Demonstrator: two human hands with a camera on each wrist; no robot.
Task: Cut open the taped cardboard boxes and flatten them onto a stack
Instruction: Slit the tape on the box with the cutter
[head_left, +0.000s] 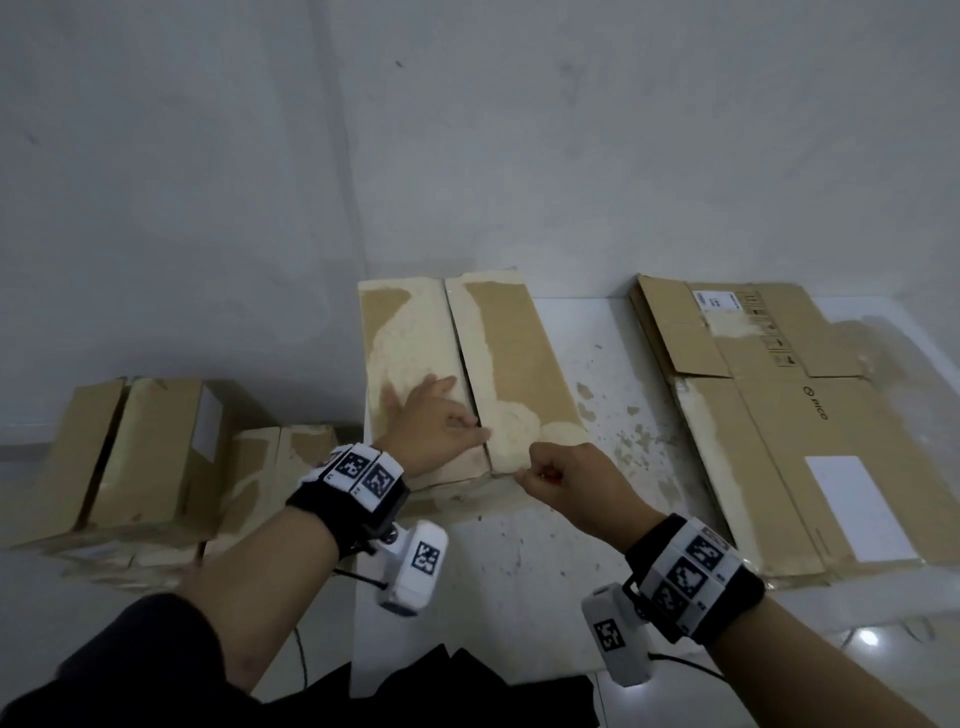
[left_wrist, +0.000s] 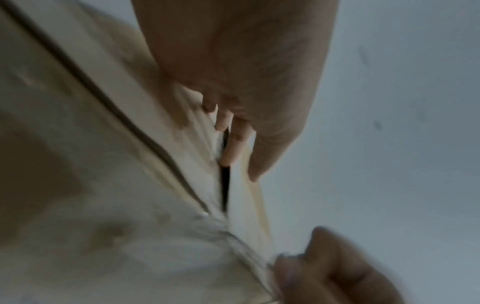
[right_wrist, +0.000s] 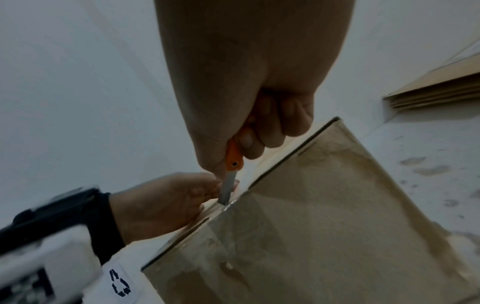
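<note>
On the white desk (head_left: 582, 519), straight ahead of the person, lies the box (head_left: 519, 374) being opened, its long axis running away toward the wall, with the seam (head_left: 465, 364) between its two top flaps running the same way. Both hands work at the near end of that seam. The left hand (head_left: 434, 421) rests on the left flap, fingers spread flat and thumb lying along the slit, holding the box down. The right hand (head_left: 569, 480) is nearer the body, at the box's near edge, its grip curled tight round an orange knife (right_wrist: 233, 158); in the right wrist view the blade (right_wrist: 228, 189) sits in the slit at the near top edge, just beside the left hand's fingertips. Any further cut along the seam would likely run close to that thumb. More closed boxes (head_left: 140, 457) wait at the left, and a stack (head_left: 779, 415) of flattened cardboard lies at the right, well apart from the hands.
</note>
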